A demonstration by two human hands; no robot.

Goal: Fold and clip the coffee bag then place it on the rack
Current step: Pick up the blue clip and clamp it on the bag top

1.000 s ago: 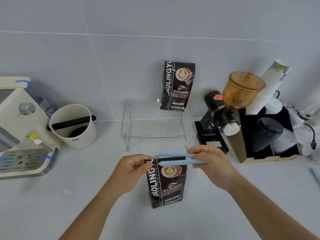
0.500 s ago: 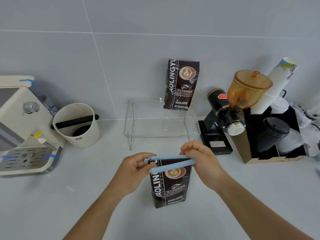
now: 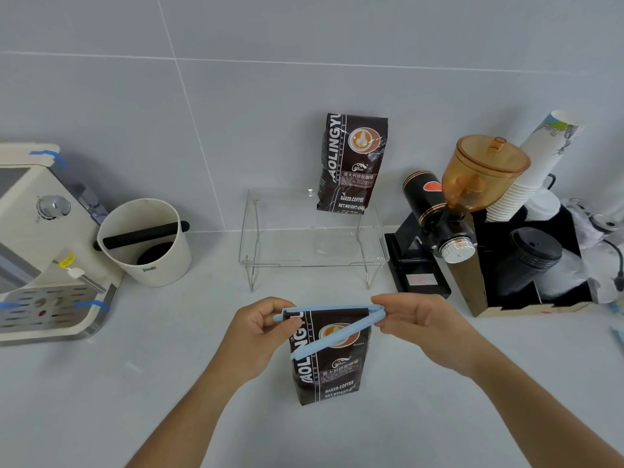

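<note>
A dark brown coffee bag [image 3: 329, 369] stands upright on the counter in front of me, its top folded down. A light blue clip [image 3: 332, 334] lies across that fold, hinged at the right and spread open, one arm along the bag's top edge, the other slanting down over its front. My left hand [image 3: 258, 332] pinches the bag's top left corner and the clip's free end. My right hand [image 3: 418, 324] holds the hinged end. Behind stands a clear acrylic rack [image 3: 310, 261], with a second coffee bag [image 3: 351, 163] upright on its back right part.
At the far left is a cream espresso machine [image 3: 37, 244], with a white knock box [image 3: 147, 244] beside it. Right of the rack are a black grinder with an amber hopper [image 3: 472, 184], a cardboard organiser [image 3: 526, 265] with lids, and a stack of paper cups [image 3: 537, 163].
The clip's front arm has swung down and away from the top arm, so the clip gapes wider over the bag's folded top. Both hands stay at the bag's two upper corners.
</note>
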